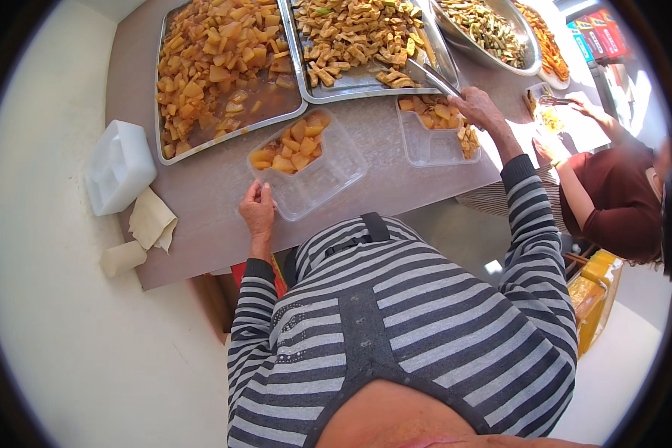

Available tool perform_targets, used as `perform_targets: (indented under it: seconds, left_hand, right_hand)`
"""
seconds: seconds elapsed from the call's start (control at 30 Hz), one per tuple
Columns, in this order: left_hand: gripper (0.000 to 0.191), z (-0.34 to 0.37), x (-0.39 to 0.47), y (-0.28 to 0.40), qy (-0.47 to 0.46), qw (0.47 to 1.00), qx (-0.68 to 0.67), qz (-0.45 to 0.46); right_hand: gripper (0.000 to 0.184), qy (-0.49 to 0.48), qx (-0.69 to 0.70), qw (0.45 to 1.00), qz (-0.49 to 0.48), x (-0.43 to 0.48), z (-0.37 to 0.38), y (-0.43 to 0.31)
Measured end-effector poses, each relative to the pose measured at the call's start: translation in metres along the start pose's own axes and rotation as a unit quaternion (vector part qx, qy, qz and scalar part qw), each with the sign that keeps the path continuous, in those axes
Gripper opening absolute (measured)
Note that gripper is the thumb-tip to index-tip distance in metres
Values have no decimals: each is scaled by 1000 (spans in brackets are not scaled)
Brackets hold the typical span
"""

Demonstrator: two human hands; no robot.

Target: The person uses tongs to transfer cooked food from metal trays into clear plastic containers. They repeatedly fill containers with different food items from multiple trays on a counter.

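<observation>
My right hand (pixel 480 108) is closed on a pair of metal tongs (pixel 439 79), whose far end reaches into a metal tray of brown strips (pixel 364 91), perhaps tofu. Below it lies a clear compartment container (pixel 434 148) with cooked chunks and some strips. My left hand (pixel 259 208) is at the near left edge of another clear plastic container (pixel 336 173), thumb and fingertips together by its rim. That container has orange cooked chunks (pixel 298 147) in one compartment; its other compartments hold no food. A large metal tray (pixel 234 130) of similar chunks in sauce stands behind.
White stacked containers (pixel 120 168), a beige cloth or paper (pixel 152 219) and a roll (pixel 123 259) lie at the left by the wall. A metal bowl (pixel 493 59) stands at the back right. A co-worker (pixel 610 196) handles another container at the right.
</observation>
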State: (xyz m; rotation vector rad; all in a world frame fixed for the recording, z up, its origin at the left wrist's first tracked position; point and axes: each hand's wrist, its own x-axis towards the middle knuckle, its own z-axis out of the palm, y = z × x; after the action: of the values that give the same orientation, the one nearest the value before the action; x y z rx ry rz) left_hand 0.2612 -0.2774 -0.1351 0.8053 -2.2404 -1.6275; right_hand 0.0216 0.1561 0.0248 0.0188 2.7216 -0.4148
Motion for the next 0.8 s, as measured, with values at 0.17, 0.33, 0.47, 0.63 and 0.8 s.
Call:
perform_targets:
  seconds: [0.17,0.33,0.47,0.63,0.8]
  left_hand:
    - [29,-1,2,-9,3,1000,-2,0]
    - [25,1,-3,4,4,1000,6,0]
    - [24,4,-12,4,12,1000,-1,-3]
    - [26,4,-26,0,50,999,-4,-14]
    - [25,9,-34,1,75,997,-15,-27]
  right_hand:
    - [48,-147,152,977,-31,31,-18,9]
    - [51,-208,205,952,-91,39,15,-45]
    - [53,-177,193,960,-95,38,53,-90]
    - [49,3,-72,975,-211,8,71,-106]
    - [48,58,-129,967,-213,12,87,-104]
